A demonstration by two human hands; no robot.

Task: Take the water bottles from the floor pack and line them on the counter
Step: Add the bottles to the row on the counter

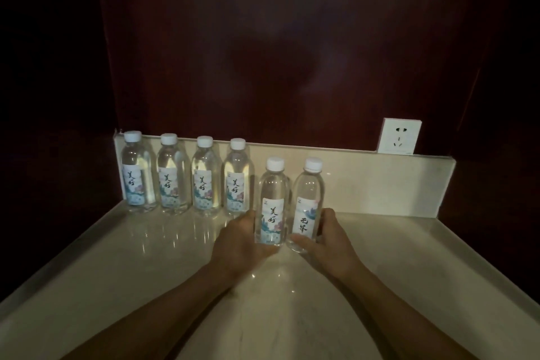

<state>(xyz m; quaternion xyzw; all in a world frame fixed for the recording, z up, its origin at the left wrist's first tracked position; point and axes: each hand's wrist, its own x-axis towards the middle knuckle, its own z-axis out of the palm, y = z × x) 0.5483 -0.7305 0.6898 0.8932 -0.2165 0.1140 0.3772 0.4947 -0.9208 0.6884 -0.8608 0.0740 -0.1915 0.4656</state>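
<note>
Both bottles' bases hidden by the hands (labels' small print unreadable).

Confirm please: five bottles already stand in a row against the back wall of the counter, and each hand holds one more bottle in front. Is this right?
Not quite. The head view shows four bottles in the back row, not five. The rest holds: the left hand grips one bottle and the right hand grips another bottle, both in front of the row on the counter.

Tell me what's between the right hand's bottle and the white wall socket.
Only bare cream counter and backsplash lie between the clear bottle and socket, in the head view.
</note>
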